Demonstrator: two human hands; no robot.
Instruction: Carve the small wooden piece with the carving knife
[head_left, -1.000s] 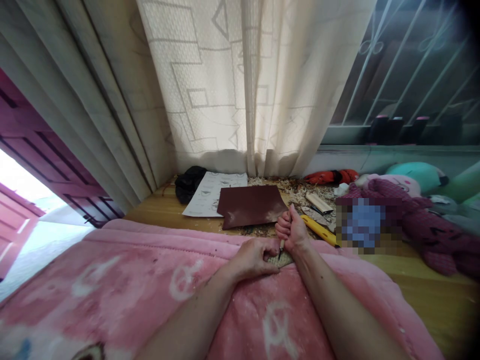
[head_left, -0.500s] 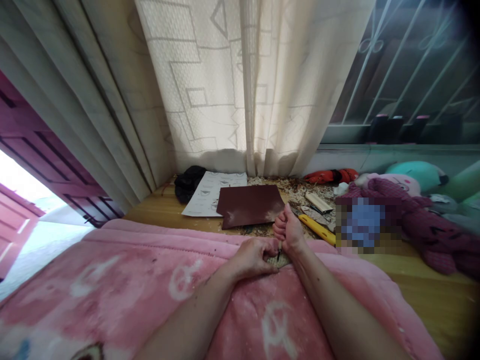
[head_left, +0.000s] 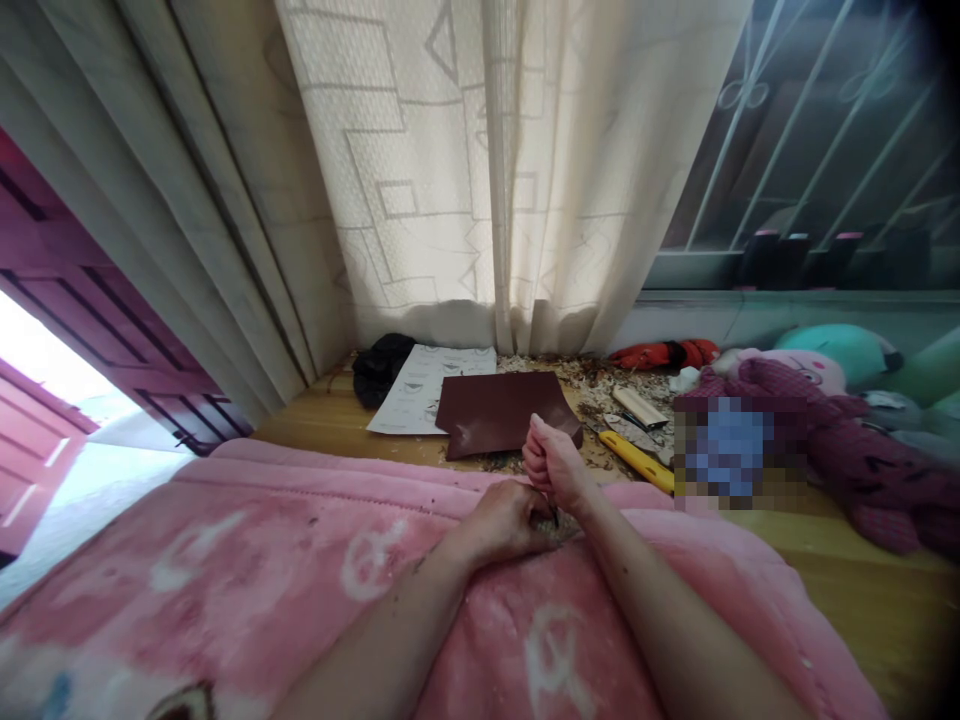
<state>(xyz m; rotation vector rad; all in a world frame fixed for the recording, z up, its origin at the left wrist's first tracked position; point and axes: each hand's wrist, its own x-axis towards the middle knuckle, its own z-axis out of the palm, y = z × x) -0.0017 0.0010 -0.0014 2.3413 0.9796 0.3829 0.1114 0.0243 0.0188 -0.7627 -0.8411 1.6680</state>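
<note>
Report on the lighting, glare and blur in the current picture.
In the head view, the curtain glows, seemingly lit from behind; in the head view, the doorway at left is blown out to white, while the upper right corner falls to black; in the head view, the small tool below the right hand is too soft to identify.

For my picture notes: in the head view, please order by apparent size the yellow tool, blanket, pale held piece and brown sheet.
1. Blanket
2. Brown sheet
3. Yellow tool
Not ranked: pale held piece, partly hidden by the left hand.
</note>
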